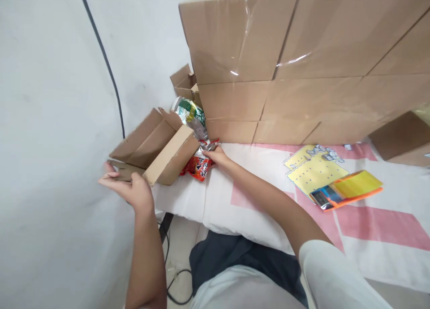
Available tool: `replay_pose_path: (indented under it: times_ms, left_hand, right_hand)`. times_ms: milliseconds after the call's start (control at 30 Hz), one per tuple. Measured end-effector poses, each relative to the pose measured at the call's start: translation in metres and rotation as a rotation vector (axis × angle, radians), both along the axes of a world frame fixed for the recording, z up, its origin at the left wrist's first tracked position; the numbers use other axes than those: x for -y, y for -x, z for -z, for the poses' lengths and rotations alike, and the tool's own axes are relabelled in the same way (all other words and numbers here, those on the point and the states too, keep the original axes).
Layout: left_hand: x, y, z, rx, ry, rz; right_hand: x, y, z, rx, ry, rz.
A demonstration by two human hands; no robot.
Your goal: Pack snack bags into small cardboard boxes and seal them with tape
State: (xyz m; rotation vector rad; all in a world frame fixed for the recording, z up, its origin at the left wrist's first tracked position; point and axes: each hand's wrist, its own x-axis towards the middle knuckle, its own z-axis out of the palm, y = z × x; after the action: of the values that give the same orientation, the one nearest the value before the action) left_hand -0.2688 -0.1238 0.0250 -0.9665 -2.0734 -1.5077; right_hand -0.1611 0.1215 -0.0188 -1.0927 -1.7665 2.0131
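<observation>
My left hand [129,189] grips the near end flap of an open cardboard box [178,163] at the left end of the bed, beside the wall. The box is tilted, with its flaps spread. My right hand [217,156] reaches to the far side of this box, its fingers closed on a silver-and-red snack packet [205,148]. A red packet with dark and white lettering [197,167] lies just below those fingers, partly hidden by the box. Behind them rests a green-and-silver package [193,114] with white lettering.
A large wall of taped cardboard [235,98] stands along the back. Behind the green package is a small open carton [184,81]. An orange-and-yellow packet [347,190] lies on the pink-and-white bedsheet [251,217]. Another brown box [403,136] sits at right. A black cable [104,53] runs down the wall [50,121].
</observation>
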Motion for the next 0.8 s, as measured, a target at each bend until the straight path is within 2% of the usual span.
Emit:
replay_pose_path:
  times_ms: [67,100,167,200,267,300,367,400,433,467,500,533,600,667,733,800]
  left_hand:
    - [0.010,-0.009,-0.003,-0.002,-0.215,-0.133]
    - [0.016,-0.013,-0.006,0.005,-0.264,-0.152]
    - [0.028,-0.022,-0.010,0.018,-0.250,-0.121]
    - [0.033,-0.026,-0.012,0.017,-0.234,-0.106]
    - [0.038,-0.038,-0.014,0.017,-0.178,-0.067]
    - [0.037,-0.046,-0.015,0.024,-0.141,-0.044]
    - [0.026,-0.063,-0.015,0.049,-0.063,0.016]
    - [0.017,-0.072,-0.015,0.064,-0.042,0.053]
    - [0.006,-0.082,-0.016,0.079,-0.038,0.096]
    - [-0.005,-0.091,-0.017,0.100,-0.044,0.149]
    - [-0.018,-0.101,-0.018,0.125,-0.053,0.203]
    - [-0.029,-0.110,-0.020,0.152,-0.059,0.255]
    - [-0.048,-0.124,-0.022,0.199,-0.053,0.343]
    - [-0.060,-0.132,-0.022,0.220,-0.027,0.414]
    - [-0.065,-0.136,-0.018,0.238,-0.006,0.483]
    - [-0.065,-0.137,-0.012,0.262,-0.005,0.520]
  right_hand:
    - [0.005,-0.018,0.001,-0.128,-0.024,0.049]
    - [0.006,-0.033,0.000,-0.199,-0.051,0.082]
    - [0.004,-0.070,-0.009,-0.392,-0.152,0.190]
    - [0.002,-0.091,-0.018,-0.420,-0.220,0.227]
    - [-0.004,-0.136,-0.047,-0.400,-0.434,0.304]
    - [-0.006,-0.156,-0.066,-0.390,-0.578,0.405]
    - [-0.006,-0.190,-0.111,-0.413,-0.879,0.635]
    - [-0.003,-0.202,-0.133,-0.424,-1.007,0.698]
    - [0.001,-0.210,-0.153,-0.430,-1.119,0.688]
    - [0.005,-0.214,-0.170,-0.429,-1.218,0.600]
    - [0.010,-0.213,-0.182,-0.393,-1.297,0.430]
    - [0.013,-0.209,-0.190,-0.321,-1.357,0.199]
    - [0.019,-0.193,-0.192,-0.070,-1.408,-0.286]
    - [0.021,-0.175,-0.182,0.216,-1.401,-0.623]
    - [0.021,-0.166,-0.169,0.353,-1.378,-0.764]
    - [0.020,-0.173,-0.160,0.290,-1.371,-0.726]
